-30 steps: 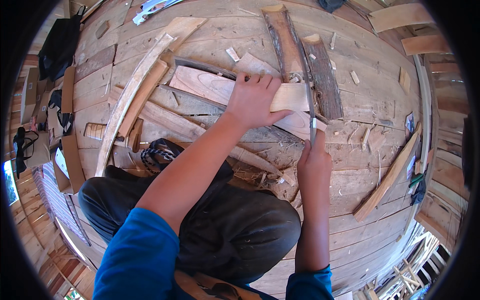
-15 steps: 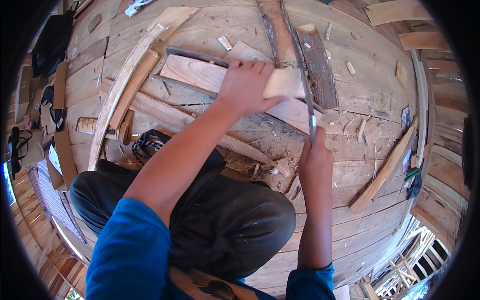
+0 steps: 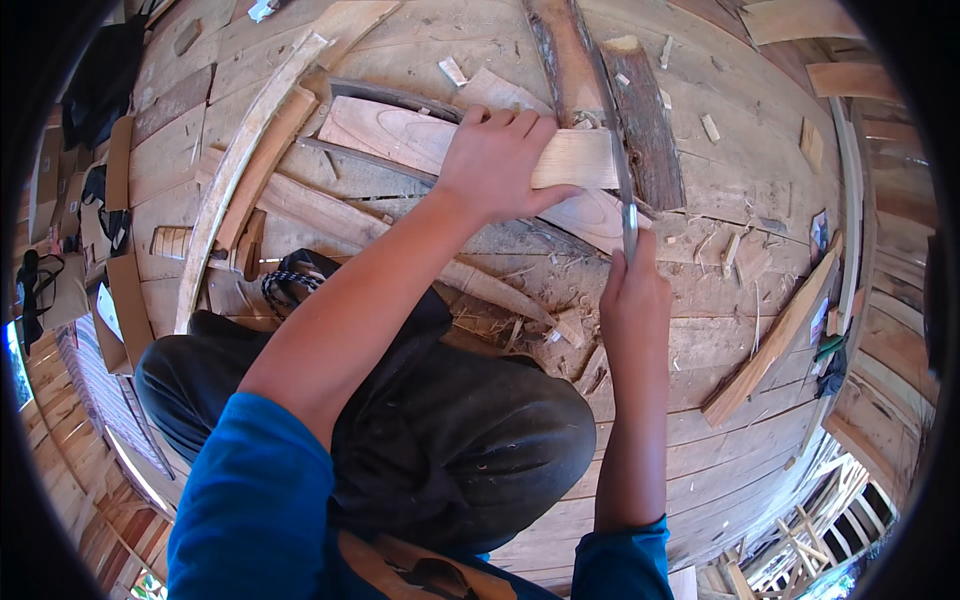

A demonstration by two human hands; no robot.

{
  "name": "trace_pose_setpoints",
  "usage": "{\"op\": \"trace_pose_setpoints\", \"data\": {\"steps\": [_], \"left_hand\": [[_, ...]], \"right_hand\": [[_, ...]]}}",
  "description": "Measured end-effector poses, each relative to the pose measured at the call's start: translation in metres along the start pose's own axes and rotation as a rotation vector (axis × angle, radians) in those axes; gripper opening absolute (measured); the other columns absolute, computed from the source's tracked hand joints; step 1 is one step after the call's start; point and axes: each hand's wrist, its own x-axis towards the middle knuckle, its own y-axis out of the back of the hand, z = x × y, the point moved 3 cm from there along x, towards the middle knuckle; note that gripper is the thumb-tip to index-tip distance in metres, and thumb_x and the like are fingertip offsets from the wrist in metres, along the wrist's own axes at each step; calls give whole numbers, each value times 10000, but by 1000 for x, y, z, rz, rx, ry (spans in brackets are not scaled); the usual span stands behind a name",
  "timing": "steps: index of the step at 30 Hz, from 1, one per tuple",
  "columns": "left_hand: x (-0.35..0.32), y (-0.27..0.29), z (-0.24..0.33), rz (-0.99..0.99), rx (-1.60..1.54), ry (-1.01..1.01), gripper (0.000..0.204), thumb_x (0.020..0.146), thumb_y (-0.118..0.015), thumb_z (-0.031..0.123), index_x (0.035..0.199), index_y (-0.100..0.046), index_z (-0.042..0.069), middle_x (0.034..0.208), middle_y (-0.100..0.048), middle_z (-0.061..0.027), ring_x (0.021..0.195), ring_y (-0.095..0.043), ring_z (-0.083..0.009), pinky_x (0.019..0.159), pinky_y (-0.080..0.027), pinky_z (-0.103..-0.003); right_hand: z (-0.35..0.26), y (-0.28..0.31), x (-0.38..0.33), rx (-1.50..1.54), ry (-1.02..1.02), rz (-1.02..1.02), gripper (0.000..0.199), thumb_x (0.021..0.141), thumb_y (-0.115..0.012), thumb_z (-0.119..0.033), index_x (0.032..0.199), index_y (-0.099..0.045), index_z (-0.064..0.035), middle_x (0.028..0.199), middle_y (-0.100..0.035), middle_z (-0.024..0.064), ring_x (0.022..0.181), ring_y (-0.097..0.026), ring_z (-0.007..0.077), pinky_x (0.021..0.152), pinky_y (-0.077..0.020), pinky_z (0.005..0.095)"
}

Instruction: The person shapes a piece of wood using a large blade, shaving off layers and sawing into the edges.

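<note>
My left hand point(image 3: 498, 165) grips a pale wood block point(image 3: 585, 160), fingers over its far edge and thumb along its near side. Beneath the block lies a broader pinkish plank point(image 3: 385, 137). In my right hand point(image 3: 637, 285) is a long, narrow-bladed knife point(image 3: 622, 165), its blade pointing away from me. The blade stands against the right end of the block, and I cannot tell whether it cuts into it. My right fist hides the knife's handle.
Bark-edged slabs point(image 3: 648, 125) lie beyond the block. A long curved strip point(image 3: 235, 180) and other lengths of wood are at the left, with a cardboard box point(image 3: 125, 300) farther out. Chips and shavings point(image 3: 735, 255) litter the board floor; a loose board point(image 3: 775, 335) lies at the right.
The knife and my right hand have shifted slightly away from me. My left hand keeps its grip on the block, and the whole view has tilted a little.
</note>
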Motion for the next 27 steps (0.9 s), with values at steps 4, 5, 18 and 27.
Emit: {"op": "trace_pose_setpoints", "data": {"steps": [4,5,18,27], "left_hand": [[1,1,-3,2,7,4,639,748,-655,645,1037,-612,76,937,-634,-89,859,-643,-269,815,-409,-400],[-2,2,-5,8,4,-24,640,748,-655,646,1038,-612,77,936,-634,-90,861,-644,-269,815,-409,-400],[1,-1,-1,-12,9,19,653,746,-656,640,1089,-614,86,965,-651,-80,878,-653,-254,814,-414,-393],[0,-4,-1,26,21,47,655,738,-656,652,1064,-615,85,945,-655,-83,865,-656,-254,797,-416,-403]], "right_hand": [[-1,2,5,3,19,-7,228,968,-514,-109,1177,-448,-48,682,-608,285,692,-619,484,563,-453,560],[-1,4,-2,-5,18,-22,230,966,-515,-105,1179,-448,-49,684,-607,286,693,-619,483,560,-450,557],[-2,-3,1,31,-44,3,244,973,-489,-101,1213,-454,-75,707,-617,277,700,-620,484,569,-436,578],[-9,-3,6,21,-15,39,240,975,-489,-103,1210,-449,-74,699,-614,273,691,-620,480,560,-443,565]]}}
